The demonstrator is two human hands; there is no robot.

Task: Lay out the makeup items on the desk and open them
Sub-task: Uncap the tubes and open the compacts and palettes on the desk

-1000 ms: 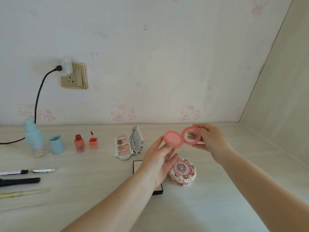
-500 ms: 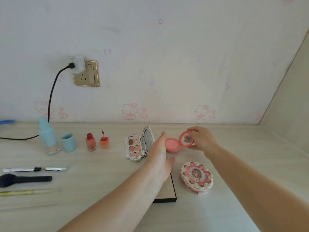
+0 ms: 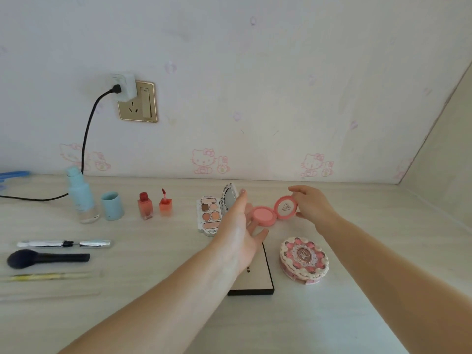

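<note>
An open pink blush compact (image 3: 265, 215) rests low on the desk, right of the open eyeshadow palette (image 3: 212, 215). My right hand (image 3: 313, 204) pinches the compact's raised lid (image 3: 286, 208). My left hand (image 3: 241, 226) is flat, fingers extended, touching the compact's left side. In front sit a closed round cake-shaped compact (image 3: 304, 260) and a flat black-edged box (image 3: 258, 274), partly under my left wrist. To the left stand an uncapped blue bottle (image 3: 81, 198), its cap (image 3: 111, 205), a red lip tint bottle (image 3: 145, 206) and its wand cap (image 3: 165, 204).
At the left edge lie a silver pencil (image 3: 63, 243), a black brush (image 3: 43, 258) and a yellow stick (image 3: 43, 277). A black cable (image 3: 86, 134) runs from the wall socket (image 3: 138, 102) down to the desk. A side wall closes the right.
Both hands carried the open pink compact from mid-air down and back onto the desk beside the palette. The left hand's fingers have straightened off it.
</note>
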